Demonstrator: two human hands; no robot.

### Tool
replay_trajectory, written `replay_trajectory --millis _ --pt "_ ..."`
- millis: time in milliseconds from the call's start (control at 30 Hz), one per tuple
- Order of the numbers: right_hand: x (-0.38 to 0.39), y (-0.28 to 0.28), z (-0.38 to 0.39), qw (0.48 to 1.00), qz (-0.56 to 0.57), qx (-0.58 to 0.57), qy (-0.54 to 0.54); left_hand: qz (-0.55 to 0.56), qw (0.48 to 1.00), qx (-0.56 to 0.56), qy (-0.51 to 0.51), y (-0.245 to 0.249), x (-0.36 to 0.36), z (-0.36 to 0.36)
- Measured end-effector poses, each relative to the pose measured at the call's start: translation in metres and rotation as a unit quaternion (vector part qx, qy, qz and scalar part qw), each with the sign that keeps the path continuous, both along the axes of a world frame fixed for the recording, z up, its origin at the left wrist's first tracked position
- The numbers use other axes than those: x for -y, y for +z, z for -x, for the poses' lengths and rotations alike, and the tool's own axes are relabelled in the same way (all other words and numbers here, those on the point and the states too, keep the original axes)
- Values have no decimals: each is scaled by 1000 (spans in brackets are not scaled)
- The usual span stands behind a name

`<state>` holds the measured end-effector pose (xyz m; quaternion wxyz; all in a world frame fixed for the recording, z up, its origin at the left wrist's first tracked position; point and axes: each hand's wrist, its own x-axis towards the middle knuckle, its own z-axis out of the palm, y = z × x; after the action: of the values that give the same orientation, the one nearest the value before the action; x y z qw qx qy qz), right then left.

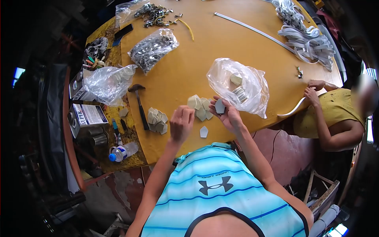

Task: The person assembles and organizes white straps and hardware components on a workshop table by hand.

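My right hand (231,119) is turned palm up beside the clear plastic bag and holds a flat grey angular piece (220,106). My left hand (182,122) is closed above the table, and whatever its fingers hold, if anything, is hidden. Between my hands lies a pile of pale, flat angular pieces (200,107). A second pile of such pieces (157,121) sits to the left of my left hand. One single pentagon-shaped piece (203,132) rests near the table's front edge. The clear plastic bag (252,89) contains a few pale pieces and a shiny metallic stack.
A hammer (139,106) lies left of the piles. Farther back are a bag of metal parts (153,49) and loose metal parts (156,15). A water bottle (123,151) lies at front left. At right, a co-worker (329,112) handles a white strap (294,110) near coiled straps (308,43).
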<state>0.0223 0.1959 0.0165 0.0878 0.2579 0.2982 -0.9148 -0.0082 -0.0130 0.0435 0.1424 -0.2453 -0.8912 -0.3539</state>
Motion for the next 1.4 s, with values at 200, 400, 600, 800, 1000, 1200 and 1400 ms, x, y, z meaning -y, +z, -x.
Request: replay_trajectory --millis 200,400,600,800,1000,1200,1400 --pt "15 11 -5 999 13 -28 38 182 979 -21 -90 -82 -12 -1" --pt "23 26 -11 997 22 -50 58 -47 989 137 -14 -7 -17 -21" --pt "30 47 2 992 -22 -78 101 -70 993 92 -18 34 -8 -5" --pt "41 40 0 949 -198 -108 222 -96 993 62 -9 33 -9 3" --pt "42 48 -7 967 -114 -94 205 -95 995 2 -10 27 -12 0" --pt "37 53 -11 983 -65 -65 160 -69 995 -46 -48 27 -15 -7" --pt "33 49 -7 993 -63 -21 98 -63 992 -43 -102 23 -9 -14"
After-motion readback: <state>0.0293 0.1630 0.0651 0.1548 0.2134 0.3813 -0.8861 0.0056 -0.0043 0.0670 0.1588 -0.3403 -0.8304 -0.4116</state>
